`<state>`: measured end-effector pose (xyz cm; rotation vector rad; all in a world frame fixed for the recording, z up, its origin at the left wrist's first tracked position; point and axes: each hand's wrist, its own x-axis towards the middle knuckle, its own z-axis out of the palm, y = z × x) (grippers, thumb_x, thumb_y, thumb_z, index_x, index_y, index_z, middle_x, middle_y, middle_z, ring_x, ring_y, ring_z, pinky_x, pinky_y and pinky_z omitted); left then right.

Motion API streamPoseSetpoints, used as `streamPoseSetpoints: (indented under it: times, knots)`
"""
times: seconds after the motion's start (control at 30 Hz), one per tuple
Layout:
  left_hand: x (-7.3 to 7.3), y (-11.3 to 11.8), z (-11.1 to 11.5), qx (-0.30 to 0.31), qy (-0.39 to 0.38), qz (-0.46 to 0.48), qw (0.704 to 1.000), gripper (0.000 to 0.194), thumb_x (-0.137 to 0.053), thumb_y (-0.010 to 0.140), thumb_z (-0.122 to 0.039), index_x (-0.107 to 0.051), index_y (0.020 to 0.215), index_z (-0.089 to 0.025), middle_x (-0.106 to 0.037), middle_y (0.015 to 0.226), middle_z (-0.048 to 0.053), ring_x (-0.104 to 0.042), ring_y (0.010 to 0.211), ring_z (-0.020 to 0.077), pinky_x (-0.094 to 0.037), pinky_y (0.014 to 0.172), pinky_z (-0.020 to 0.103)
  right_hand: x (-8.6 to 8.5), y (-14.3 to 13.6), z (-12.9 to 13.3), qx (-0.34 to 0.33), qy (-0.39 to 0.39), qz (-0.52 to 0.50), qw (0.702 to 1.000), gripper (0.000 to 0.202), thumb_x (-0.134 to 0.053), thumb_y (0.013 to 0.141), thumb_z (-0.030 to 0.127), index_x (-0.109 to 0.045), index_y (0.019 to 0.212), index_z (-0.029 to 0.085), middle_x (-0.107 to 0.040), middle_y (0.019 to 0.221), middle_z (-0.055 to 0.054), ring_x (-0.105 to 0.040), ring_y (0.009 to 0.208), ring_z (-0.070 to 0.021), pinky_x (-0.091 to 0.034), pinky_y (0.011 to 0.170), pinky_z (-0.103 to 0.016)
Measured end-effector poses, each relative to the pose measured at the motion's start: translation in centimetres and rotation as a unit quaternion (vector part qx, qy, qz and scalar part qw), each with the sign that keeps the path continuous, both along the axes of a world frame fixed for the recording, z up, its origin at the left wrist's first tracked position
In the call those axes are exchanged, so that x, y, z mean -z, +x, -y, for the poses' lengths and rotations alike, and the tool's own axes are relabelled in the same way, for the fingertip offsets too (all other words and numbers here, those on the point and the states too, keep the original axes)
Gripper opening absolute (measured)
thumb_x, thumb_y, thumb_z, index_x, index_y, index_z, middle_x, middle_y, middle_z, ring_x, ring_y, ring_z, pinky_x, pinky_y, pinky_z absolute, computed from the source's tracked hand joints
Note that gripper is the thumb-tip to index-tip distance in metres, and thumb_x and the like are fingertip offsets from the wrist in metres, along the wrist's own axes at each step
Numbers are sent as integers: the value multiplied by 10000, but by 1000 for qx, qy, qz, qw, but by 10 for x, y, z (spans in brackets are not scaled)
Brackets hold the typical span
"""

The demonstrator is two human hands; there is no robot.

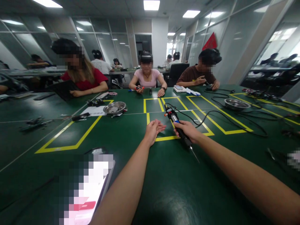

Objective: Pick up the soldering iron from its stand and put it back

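Observation:
My right hand (188,131) is wrapped round an electric screwdriver (185,139) with a black body and a silver and blue band. Its thin metal bit points down toward me, and a black cable runs from its far end off to the right. Just left of the tool, my left hand (153,129) holds nothing; its fingers are stretched out toward the screwdriver without touching it. Both hands are over the green table (168,181), around a rectangle of yellow tape (166,138).
Metal bowls stand left (114,108) and right (237,104). A lit screen (93,184) lies by my left forearm. Black cable (234,120) loops across the right side. Several people sit around, one in pink (147,78) opposite. Small black parts (35,124) lie at left.

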<state>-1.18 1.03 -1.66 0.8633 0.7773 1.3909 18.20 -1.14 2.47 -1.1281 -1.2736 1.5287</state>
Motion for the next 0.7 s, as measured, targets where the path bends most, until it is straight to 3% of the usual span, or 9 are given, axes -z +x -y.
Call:
streamPoseSetpoints:
  times: [0.1, 0.23, 0.37, 0.47, 0.7]
  knots:
    - [-1, -2, 0, -9, -11, 37, 999, 447, -560, 836, -560, -562, 872, -114, -646, 806, 114, -689, 784, 228, -534, 802, 407, 9, -27, 24, -31, -11, -59, 998, 270, -677, 814, 381, -562, 925, 163, -641, 709, -33, -578, 510, -113, -518, 460, -234]
    - [-6, -2, 5, -6, -7, 45, 999, 495, -570, 797, -613, -583, 844, -120, -654, 831, 108, -666, 698, 202, -543, 734, 393, 19, -38, 42, -47, -3, -80, 996, 325, -669, 810, 422, -557, 970, 162, -653, 695, -29, -586, 482, -124, -518, 446, -249]
    - [-11, 0, 10, 20, 3, 9, 1000, 416, -670, 757, -525, -571, 851, -132, -665, 833, 90, -661, 688, 187, -548, 696, 366, 22, -35, 46, -34, 4, -87, 996, 333, -681, 794, 448, -566, 917, 161, -651, 684, -24, -580, 468, -120, -498, 433, -240]
    - [-12, 3, 10, 4, -6, -26, 1000, 361, -744, 712, -426, -544, 808, -142, -670, 783, 70, -654, 669, 175, -553, 673, 348, 22, -33, 48, -29, 11, -81, 996, 338, -687, 781, 462, -586, 877, 155, -653, 678, -34, -572, 457, -120, -476, 420, -236]
    - [-8, 2, 9, -1, -7, -21, 1000, 287, -716, 747, -356, -543, 807, -135, -673, 756, 76, -668, 644, 178, -563, 669, 358, 22, -31, 51, -19, 13, -91, 996, 337, -690, 777, 466, -590, 872, 158, -653, 671, -35, -563, 450, -121, -453, 407, -231]
